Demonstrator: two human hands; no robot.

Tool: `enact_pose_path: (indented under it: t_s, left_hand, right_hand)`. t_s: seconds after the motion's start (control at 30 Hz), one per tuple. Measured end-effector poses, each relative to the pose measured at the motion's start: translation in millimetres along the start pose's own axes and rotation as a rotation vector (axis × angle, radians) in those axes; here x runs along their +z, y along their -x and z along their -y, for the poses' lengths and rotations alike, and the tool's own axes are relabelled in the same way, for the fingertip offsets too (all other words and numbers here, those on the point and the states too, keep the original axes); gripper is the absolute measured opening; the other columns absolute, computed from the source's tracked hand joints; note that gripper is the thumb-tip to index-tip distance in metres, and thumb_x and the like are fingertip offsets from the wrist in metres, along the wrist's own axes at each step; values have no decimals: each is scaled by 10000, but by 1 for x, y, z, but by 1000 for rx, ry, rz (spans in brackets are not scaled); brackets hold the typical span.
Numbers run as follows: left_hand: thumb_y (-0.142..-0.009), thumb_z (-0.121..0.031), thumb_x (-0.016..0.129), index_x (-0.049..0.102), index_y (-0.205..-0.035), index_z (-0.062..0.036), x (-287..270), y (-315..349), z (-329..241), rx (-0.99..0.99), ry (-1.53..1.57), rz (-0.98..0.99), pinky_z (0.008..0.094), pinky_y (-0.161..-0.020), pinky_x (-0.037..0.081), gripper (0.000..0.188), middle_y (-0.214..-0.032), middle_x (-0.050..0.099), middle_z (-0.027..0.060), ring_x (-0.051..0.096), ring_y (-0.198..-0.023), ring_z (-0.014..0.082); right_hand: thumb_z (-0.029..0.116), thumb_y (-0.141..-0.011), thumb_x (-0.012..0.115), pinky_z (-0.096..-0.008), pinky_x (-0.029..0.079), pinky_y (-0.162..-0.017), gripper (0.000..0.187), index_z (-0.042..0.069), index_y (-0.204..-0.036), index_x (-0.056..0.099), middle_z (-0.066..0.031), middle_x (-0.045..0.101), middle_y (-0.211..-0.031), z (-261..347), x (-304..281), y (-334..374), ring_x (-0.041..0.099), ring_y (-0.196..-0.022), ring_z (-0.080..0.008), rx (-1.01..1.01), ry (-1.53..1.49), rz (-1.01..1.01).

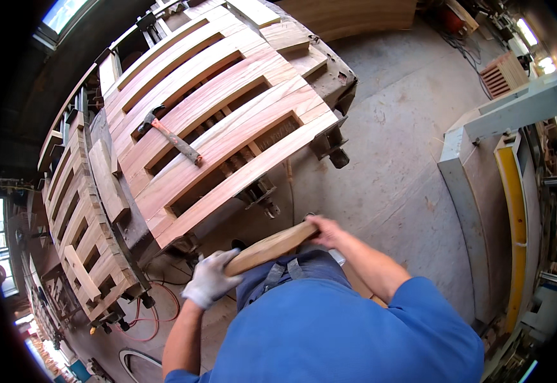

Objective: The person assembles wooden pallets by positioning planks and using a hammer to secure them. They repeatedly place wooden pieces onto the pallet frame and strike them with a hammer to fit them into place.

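From the head view, a person in a blue shirt is standing at a big slatted panel; the left hand, in a pale glove, is gripping one end of a board between thumb and fingers; the right hand, bare and slightly blurred, is closing round the other end; the board is lying slantwise in front of the waist, apart from the panel, its right end higher in view.

A hammer is resting across the panel's slats; clamps are showing under the near edge; some dark lettering is showing through the slot nearest that edge, too small and angled for me to be reading surely.

On the left a second slatted frame is lying with a loose plank across it; a red hose is looping on the floor beyond; on the right a yellow bar is standing beside a grey beam.
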State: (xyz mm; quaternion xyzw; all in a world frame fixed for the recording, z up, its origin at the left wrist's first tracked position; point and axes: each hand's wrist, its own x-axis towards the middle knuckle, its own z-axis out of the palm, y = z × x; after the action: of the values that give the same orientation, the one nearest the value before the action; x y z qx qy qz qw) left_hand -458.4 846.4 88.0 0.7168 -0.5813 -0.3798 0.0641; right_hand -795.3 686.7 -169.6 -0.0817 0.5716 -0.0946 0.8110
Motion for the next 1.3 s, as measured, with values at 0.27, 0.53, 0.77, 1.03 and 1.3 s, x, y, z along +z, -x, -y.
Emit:
enact_pose_path:
  t_s: [0.27, 0.53, 0.77, 1.03, 1.3]
  left_hand:
    - [-820, -281, 803, 600, -1491, -98, 59, -157, -126, 181, -92, 28, 475, -1047, 547, 725, -1238, 718, 187, 708, -1153, 376]
    - [-862, -244, 799, 569, -1427, -2, 105, -250, -124, 136, -63, 130, 488, -1070, 544, 656, -1279, 705, 288, 684, -1229, 429]
    - [-843, -319, 864, 651, -1293, -17, 138, -296, -118, 39, -6, 236, 495, -1050, 565, 583, -1214, 742, 288, 712, -1186, 441]
    - [-827, -317, 873, 652, -1332, -34, 167, -328, -116, -47, 36, 297, 496, -1068, 554, 620, -1317, 710, 284, 685, -1246, 445]
    - [-848, -266, 833, 574, -1406, -46, 189, -346, -114, -125, 36, 367, 487, -1117, 529, 653, -1425, 642, 273, 641, -1310, 442]
  right_hand:
    - [376, -887, 888, -556, 655, -884, 584, 53, -1277, 597, -151, 629, -1233, 192, -115, 72, 679, -1077, -298, -558, -92, -438]
    - [370, -887, 906, -459, 684, -702, 628, 10, -1292, 589, -125, 669, -1133, 263, -71, 130, 708, -949, -248, -930, 294, -701]
    - [342, -878, 922, -459, 688, -712, 710, -45, -1337, 544, -167, 669, -1169, 275, -71, 122, 715, -975, -252, -986, 481, -875]
    - [334, -849, 947, -439, 688, -710, 750, -63, -1331, 531, -193, 660, -1192, 293, -80, 97, 723, -955, -254, -911, 545, -822]
    - [456, -776, 965, -426, 578, -966, 886, -109, -1335, 571, -248, 644, -1296, 298, -48, 118, 672, -1163, -314, -863, 662, -746]
